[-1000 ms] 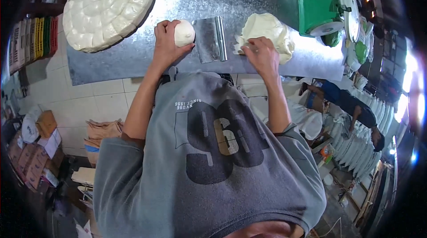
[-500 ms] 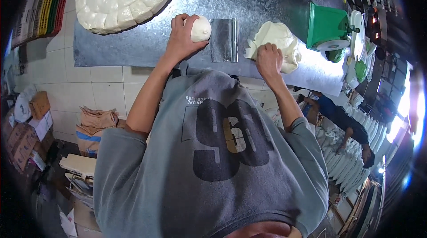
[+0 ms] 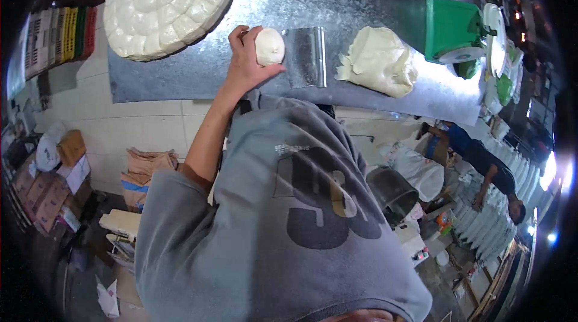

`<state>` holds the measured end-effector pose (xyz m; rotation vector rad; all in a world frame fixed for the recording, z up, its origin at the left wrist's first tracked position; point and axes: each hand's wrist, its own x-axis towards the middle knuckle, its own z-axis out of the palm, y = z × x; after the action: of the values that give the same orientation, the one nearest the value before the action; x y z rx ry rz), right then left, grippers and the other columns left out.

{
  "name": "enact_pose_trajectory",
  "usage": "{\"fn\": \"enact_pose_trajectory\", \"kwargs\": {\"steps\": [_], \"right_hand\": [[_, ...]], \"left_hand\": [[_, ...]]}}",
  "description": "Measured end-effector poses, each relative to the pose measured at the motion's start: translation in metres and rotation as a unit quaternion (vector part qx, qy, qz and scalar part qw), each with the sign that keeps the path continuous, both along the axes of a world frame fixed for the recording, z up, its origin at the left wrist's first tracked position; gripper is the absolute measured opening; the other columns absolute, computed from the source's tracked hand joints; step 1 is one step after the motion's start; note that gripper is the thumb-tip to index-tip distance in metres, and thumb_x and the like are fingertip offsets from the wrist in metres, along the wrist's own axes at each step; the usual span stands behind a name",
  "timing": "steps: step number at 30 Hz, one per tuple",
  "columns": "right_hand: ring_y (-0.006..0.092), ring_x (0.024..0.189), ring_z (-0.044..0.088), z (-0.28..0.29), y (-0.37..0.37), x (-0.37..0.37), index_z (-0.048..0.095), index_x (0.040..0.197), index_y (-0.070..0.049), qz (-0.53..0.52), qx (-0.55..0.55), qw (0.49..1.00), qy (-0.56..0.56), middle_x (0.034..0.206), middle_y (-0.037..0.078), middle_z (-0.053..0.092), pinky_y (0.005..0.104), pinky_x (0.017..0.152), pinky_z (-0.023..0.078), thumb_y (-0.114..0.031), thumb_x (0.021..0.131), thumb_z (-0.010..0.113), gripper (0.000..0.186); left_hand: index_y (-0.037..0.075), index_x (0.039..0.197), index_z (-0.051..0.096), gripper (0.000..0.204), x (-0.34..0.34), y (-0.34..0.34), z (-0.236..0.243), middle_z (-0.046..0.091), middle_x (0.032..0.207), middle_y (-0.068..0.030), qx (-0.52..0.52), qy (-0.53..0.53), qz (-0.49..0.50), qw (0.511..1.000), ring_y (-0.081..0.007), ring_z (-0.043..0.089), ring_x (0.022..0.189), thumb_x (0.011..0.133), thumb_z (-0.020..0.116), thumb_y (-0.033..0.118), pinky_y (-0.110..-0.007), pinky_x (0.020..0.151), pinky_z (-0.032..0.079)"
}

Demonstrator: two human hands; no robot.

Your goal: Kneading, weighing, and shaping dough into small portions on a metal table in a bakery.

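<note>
Gone from the dough lump (image 3: 379, 60) right of upper centre, the right hand is now out of frame; its state cannot be told. At upper centre, the left hand (image 3: 245, 56) cups the dough ball (image 3: 270, 47), thumb along its lower edge, beside the metal scraper (image 3: 304, 57) on the table (image 3: 174, 81).

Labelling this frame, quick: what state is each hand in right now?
Left hand: fingers and thumb curled around a dough ball, holding it.
Right hand: out of view, so its grip cannot be told.
</note>
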<state>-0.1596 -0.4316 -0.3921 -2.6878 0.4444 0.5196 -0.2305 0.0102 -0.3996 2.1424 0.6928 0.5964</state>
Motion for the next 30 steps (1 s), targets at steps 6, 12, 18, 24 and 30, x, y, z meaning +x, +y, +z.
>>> {"fn": "enact_pose_trajectory", "kwargs": {"steps": [6,12,18,24,30], "right_hand": [[0.0247,0.059,0.057,-0.038,-0.026,-0.031,0.062,0.075,-0.004,-0.109,0.01,0.994,-0.012,0.063,0.014,0.058,0.0383,0.06,0.046,-0.037,0.088,0.065,0.036],[0.0276,0.06,0.058,-0.023,-0.004,-0.028,0.062,0.076,-0.005,-0.083,0.009,0.996,-0.044,0.065,0.014,0.06,0.0403,0.059,0.046,-0.038,0.086,0.067,0.035],[0.0304,0.061,0.06,0.027,0.041,-0.001,0.062,0.077,-0.007,0.097,-0.01,0.981,-0.167,0.066,0.013,0.061,0.0423,0.058,0.046,-0.039,0.085,0.069,0.034],[0.0324,0.07,0.063,0.069,0.175,0.053,0.066,0.077,-0.005,0.278,0.156,0.917,-0.24,0.074,0.013,0.064,0.0405,0.063,0.05,-0.021,0.081,0.075,0.019],[0.0414,0.097,0.058,0.029,0.287,0.072,0.037,0.135,0.002,0.409,-0.015,0.893,-0.187,0.11,0.026,0.056,0.0487,0.085,0.049,-0.035,0.077,0.075,0.079]], "left_hand": [[0.013,0.147,0.024,0.124,-0.017,0.006,0.012,0.017,0.138,-0.0176,-0.094,-0.012,-0.004,0.995,-0.0329,0.045,0.11,0.049,0.095,0.041,-0.043,0.095,0.047],[0.012,0.144,0.033,0.114,-0.013,0.012,0.02,0.023,0.135,-0.0182,-0.073,0.046,-0.008,0.996,-0.0345,0.044,0.114,0.051,0.094,0.04,-0.044,0.096,0.045],[0.011,0.138,0.044,0.101,0.009,0.019,0.027,0.028,0.138,-0.0196,-0.003,0.043,-0.082,0.996,-0.0368,0.045,0.114,0.052,0.092,0.034,-0.044,0.098,0.044],[0.014,0.128,0.054,0.074,0.03,0.022,0.04,0.045,0.128,-0.0196,0.015,0.225,-0.176,0.958,-0.0392,0.046,0.115,0.058,0.077,0.025,-0.044,0.098,0.044],[0.008,0.128,0.055,0.087,0.032,0.008,0.072,0.043,0.13,-0.0229,0.14,0.131,-0.096,0.977,-0.043,0.038,0.123,0.059,0.084,0.054,-0.053,0.101,0.036]]}}
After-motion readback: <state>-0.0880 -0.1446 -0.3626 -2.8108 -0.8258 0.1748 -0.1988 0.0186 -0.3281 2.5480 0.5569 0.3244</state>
